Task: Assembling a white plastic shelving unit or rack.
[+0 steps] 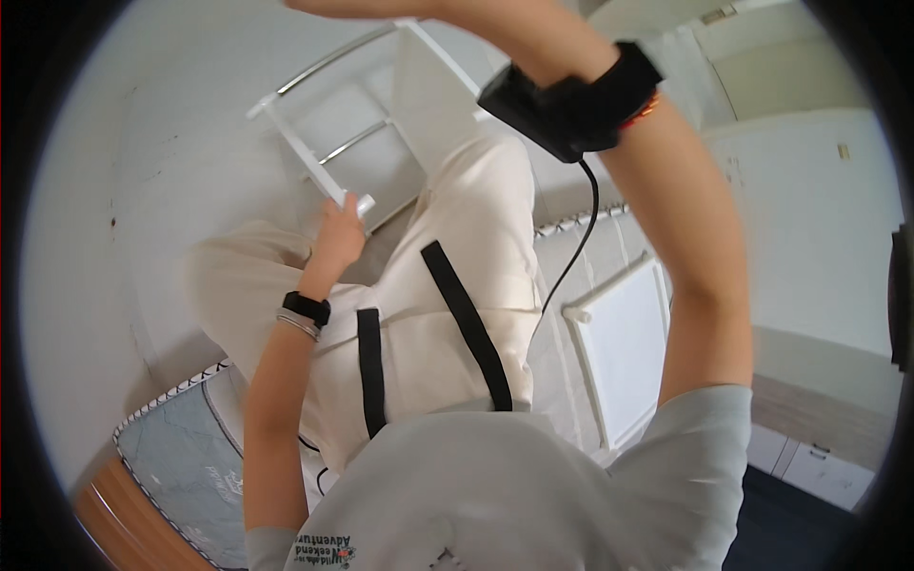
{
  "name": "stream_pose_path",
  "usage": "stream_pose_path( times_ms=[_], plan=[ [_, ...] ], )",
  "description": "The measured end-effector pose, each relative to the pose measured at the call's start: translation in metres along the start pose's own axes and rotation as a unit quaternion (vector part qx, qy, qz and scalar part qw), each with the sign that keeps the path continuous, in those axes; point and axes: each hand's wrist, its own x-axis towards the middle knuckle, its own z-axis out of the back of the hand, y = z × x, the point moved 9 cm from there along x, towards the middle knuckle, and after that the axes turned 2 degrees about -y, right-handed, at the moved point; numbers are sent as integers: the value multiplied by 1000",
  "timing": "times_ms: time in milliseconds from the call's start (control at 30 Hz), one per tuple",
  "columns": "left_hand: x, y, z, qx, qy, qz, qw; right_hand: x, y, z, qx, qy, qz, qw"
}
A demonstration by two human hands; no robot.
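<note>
A partly built white rack (303,147) with white side rails, shiny metal tubes and a flat white panel (433,90) stands in front of my knees. Low on its left rail, my left hand (341,233) is closed around the end by a short white round piece. My right arm is raised across the top right. Most of my right hand (505,24) is cut off by the upper edge, above the rack. One stretch of it reaches left along that edge, but its fingers do not show clearly enough to tell their pose.
Another white framed panel (624,347) lies to the right of my leg. A black cable (592,224) hangs from the black device (571,109) on my right wrist. A patterned mat (181,447) and brown wood (129,514) are at lower left; white drawers (819,466) at lower right.
</note>
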Motion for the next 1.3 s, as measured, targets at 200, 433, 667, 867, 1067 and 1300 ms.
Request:
stream_pose_path(
  times_ms=[200, 433, 667, 867, 1067, 1300],
  plan=[
    [-8, -3, 6, 15, 106, 50, 993, -59, -103, -40, -52, 65, -130, 988],
    [-28, 14, 19, 30, 173, 57, 983, -113, -186, -61, -126, 112, -213, 962],
    [-63, -7, 3, -64, 335, 47, 939, -186, -228, -153, -115, 229, -265, 929],
    [24, 33, 104, -76, 101, -27, 992, -171, -199, -158, -70, 194, -233, 950],
    [77, 93, 140, 62, -159, 49, 984, -183, -231, -144, -181, 99, -254, 945],
    [73, 84, 125, 118, -260, 55, 957, -206, -284, -119, 20, 158, -335, 929]
  ],
)
